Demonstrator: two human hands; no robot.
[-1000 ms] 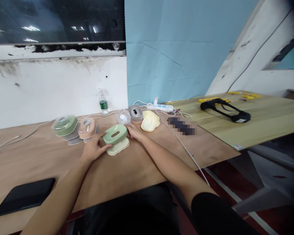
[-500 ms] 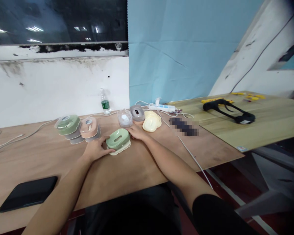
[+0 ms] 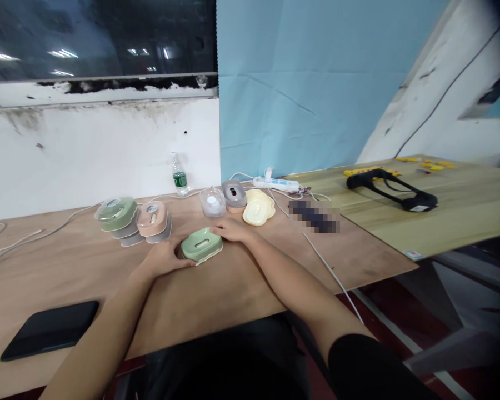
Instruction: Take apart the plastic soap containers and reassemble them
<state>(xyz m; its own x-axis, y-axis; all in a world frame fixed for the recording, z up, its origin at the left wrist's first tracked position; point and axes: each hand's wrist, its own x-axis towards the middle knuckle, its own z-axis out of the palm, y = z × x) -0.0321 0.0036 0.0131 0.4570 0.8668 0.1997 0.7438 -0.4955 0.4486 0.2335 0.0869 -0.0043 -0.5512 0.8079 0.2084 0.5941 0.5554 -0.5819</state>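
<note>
A green oval soap dish [image 3: 201, 245] with a long slot in its middle sits on the table in front of me. Under it shows the thin wavy edge of a pale cream tray [image 3: 210, 256]. My left hand [image 3: 163, 259] grips the dish's left side, thumb along the front and fingers behind, partly hidden. On the far right corner rests my right hand [image 3: 232, 229], fingers closed against the rim. Behind it stand a clear plastic cover [image 3: 212, 202], a grey and peach soap box [image 3: 234, 195] and some pale yellow wavy trays [image 3: 259, 211].
Left of the dish are stacked soap boxes, green-topped [image 3: 117, 214] and peach-topped [image 3: 152, 218]. A water bottle [image 3: 180, 179] and a power strip [image 3: 277, 184] stand along the wall. A black phone [image 3: 50, 330] lies near left; a black headset strap [image 3: 394, 191] lies far right.
The green soap dish has gone down into the cream tray, so less of the tray's edge shows. My right hand has moved slightly left onto the dish's rim.
</note>
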